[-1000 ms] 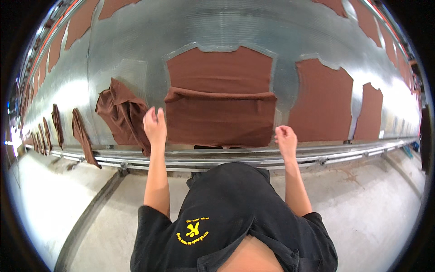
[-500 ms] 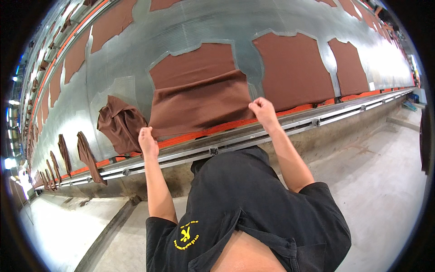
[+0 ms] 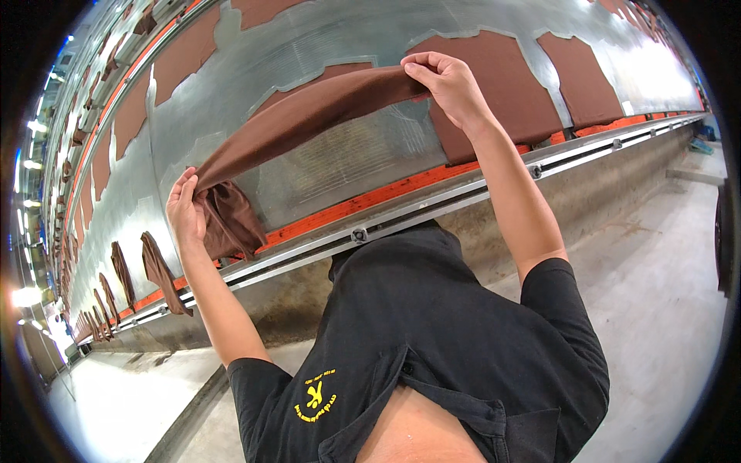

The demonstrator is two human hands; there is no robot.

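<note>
Presently, left hand [image 3: 186, 212] and right hand [image 3: 451, 89] pinch one cloth [image 3: 297, 117], seemingly part-lifted off the bench [image 3: 347, 170]; panels [image 3: 515, 96] at right lie unlifted.

My fingers [image 3: 423, 59] feel smooth, matt brown cloth [image 3: 309, 108]; the tabletop [image 3: 332, 174] looks glossy and metallic, the rail [image 3: 575, 157] shiny metal, my shirt [image 3: 455, 324] matt fabric.

The shirt [image 3: 401, 301] is black and lightly creased, with short, loose sleeves [image 3: 551, 305] and a collar [image 3: 488, 417] spread open in a V. The left chest bears a bright yellow emblem [image 3: 314, 395]: a simple figure with lettering curved around it.
</note>
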